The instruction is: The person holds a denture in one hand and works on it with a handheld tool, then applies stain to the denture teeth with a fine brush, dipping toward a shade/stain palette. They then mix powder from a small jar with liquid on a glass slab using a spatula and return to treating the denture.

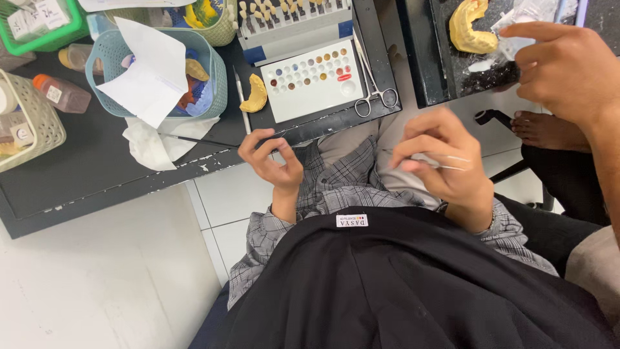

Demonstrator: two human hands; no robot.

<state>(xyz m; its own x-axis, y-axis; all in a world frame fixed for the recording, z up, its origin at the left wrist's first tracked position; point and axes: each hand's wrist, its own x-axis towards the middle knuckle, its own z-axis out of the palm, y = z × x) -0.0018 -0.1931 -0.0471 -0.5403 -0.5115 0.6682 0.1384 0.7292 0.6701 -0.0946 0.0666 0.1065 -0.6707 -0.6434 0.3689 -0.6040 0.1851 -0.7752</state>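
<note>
Over your lap, just off the black bench edge (97, 187), your right hand (445, 165) pinched a thin metal instrument (429, 161) between thumb and fingertips, fingers clamped on it, its fine end sticking out to the right past the knuckles. Your left hand (271, 158) sat near the bench edge, fingers curled together on the end of a thin black-handled brush (200, 139) that ran left across the bench. Another person's hand (565, 71) reached in at top right, beside a yellow dental cast (470, 27) on a dark tray (423, 64).

Containers: teal basket (216, 77) held a folded white paper (152, 71) plus coloured bits. White palette (313, 81) held small round colour dabs in wells. Cream basket (45, 126), far left, held small bottles. Scissors (374, 90) lay beside the palette, a yellow wax piece (257, 94) on its other side.
</note>
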